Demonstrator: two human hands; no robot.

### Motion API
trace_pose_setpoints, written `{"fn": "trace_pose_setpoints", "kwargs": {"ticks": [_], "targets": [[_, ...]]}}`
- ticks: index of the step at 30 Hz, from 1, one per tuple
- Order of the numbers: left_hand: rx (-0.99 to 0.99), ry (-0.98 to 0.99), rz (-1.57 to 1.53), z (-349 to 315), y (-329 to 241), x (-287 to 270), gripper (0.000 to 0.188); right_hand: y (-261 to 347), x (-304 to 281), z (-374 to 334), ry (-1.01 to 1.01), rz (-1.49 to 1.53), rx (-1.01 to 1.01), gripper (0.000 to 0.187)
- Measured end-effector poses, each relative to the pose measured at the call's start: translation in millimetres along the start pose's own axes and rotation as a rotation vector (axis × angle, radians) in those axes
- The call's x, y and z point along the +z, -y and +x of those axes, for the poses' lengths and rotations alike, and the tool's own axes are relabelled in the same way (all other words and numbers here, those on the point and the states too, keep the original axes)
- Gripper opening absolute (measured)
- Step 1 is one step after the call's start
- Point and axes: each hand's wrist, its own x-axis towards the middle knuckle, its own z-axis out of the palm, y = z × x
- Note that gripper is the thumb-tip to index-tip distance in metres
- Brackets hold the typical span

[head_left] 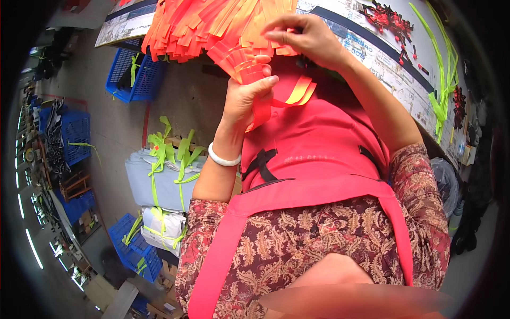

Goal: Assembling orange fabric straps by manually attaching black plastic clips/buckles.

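My left hand point(249, 98) is closed round a bundle of orange-red fabric strips point(247, 66). Their ends fan out above the fist, and more strip ends point(302, 91) hang out to its right, over my red apron point(319, 143). A white bangle point(223, 155) circles the left wrist. Just right of and above the bundle, my right hand point(303, 34) hovers by a big pile of orange strips point(183, 26) at the table's near edge. Its fingers are bent and slightly apart, with nothing seen held between them.
The table point(366, 64) bears a heap of small black-and-red pieces point(388, 24) and long yellow-green strips point(441, 90) at right. On the floor at left are a blue crate point(127, 80), grey bundles tied with green strips point(143, 181) and another blue crate point(133, 250).
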Motion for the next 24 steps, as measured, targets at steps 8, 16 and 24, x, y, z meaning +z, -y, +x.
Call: {"fn": "trace_pose_setpoints", "kwargs": {"ticks": [8, 16, 24], "targets": [[-0.156, 0.186, 0.17, 9, 21, 13, 0.029, 9, 15, -58, 0.128, -0.04, 0.112, 0.026], [-0.265, 0.286, 0.205, 2, 30, 9, 0.027, 5, 8, -72, 0.175, 0.077, 0.192, 0.015], [-0.296, 0.218, 0.21, 0, 24, 9, 0.024, 17, 7, -68, -0.146, 0.108, 0.09, 0.018]]}}
